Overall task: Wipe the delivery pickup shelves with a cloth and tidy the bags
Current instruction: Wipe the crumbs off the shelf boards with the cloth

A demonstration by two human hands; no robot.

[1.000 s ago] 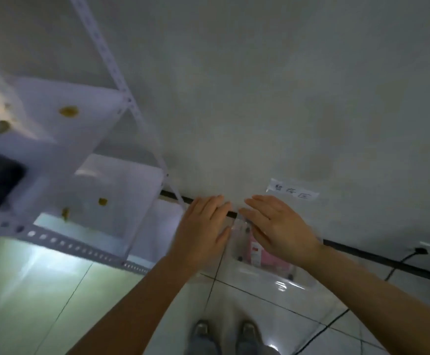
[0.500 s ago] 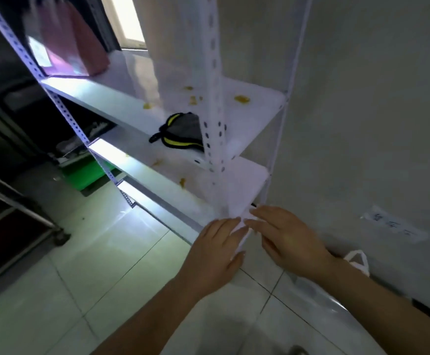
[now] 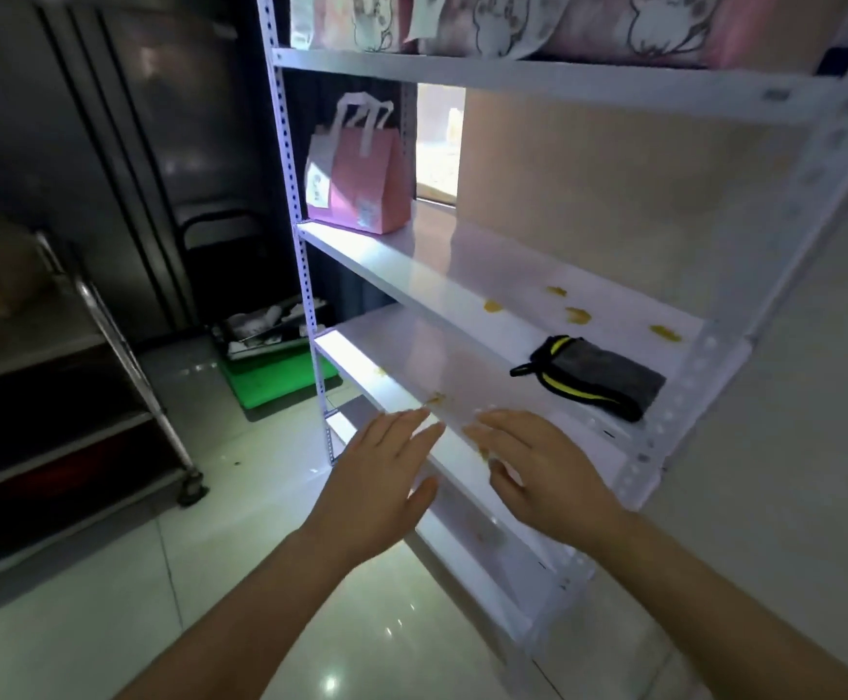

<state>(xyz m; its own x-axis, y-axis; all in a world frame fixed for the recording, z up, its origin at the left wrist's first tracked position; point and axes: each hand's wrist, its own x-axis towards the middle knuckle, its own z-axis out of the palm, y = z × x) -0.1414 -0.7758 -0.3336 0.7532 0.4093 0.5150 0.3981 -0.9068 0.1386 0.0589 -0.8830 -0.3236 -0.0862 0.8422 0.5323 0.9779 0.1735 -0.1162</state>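
Note:
A white metal shelf unit [image 3: 411, 275] stands in front of me against a pale wall. A folded grey cloth with black and yellow trim [image 3: 596, 378] lies on the right of one lower shelf. Yellow stains [image 3: 575, 315] dot the shelf above it. A pink paper bag with white handles [image 3: 353, 169] stands on that upper shelf at the left. Several pink bags with cartoon prints [image 3: 512, 20] fill the top shelf. My left hand [image 3: 381, 479] and my right hand [image 3: 543, 472] hover with fingers straight at the front edge of the cloth's shelf, holding nothing.
A steel trolley [image 3: 108, 346] stands at the left on the glossy tiled floor. A green board with trays on it [image 3: 280, 368] lies on the floor behind the shelf post. A dark chair [image 3: 220, 234] sits further back.
The view has swung up from the floor and wall to the shelf front. Both hands have risen from near the floor to the edge of the cloth's shelf.

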